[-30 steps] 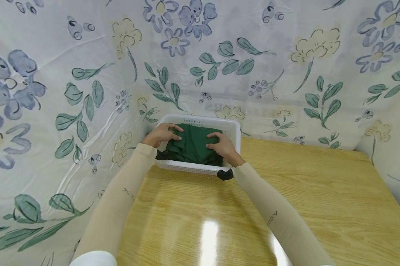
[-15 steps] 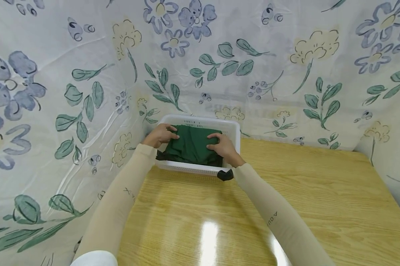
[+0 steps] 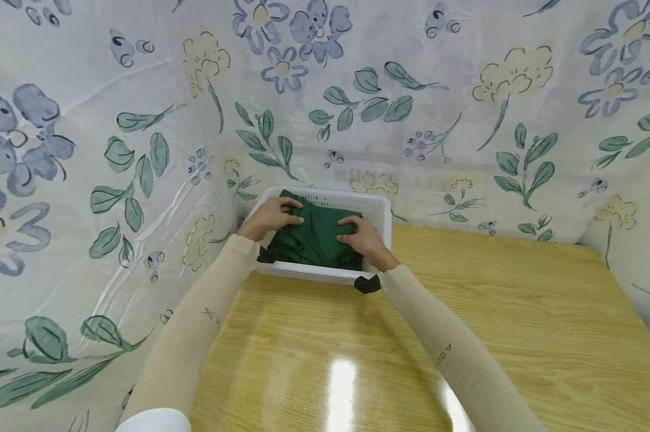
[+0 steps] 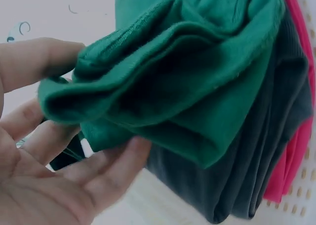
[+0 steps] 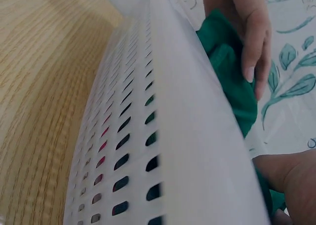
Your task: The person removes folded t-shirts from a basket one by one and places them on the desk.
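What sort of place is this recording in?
Probably a makeshift indoor work corner: wrinkled floral sheeting backs a wood-grain table, on which stands a white basket holding green cloth.

2 hands, left hand (image 3: 273, 216) and right hand (image 3: 365, 239), both bare; 2 long sleeves, left sleeve (image 3: 192, 327) and right sleeve (image 3: 451, 342), cream-beige, close-fitting, smooth, ending near wrists; small dark lettering on each: left marking (image 3: 210, 314) like X with fainter stroke beside it, right marking (image 3: 442, 355) short row of letters, too small to read surely; white fabric edge (image 3: 154, 420), rounded, at upper end of left sleeve; black angular block (image 3: 367, 284) at right wrist; 2nd black piece (image 3: 266, 256) near left wrist, partly hidden
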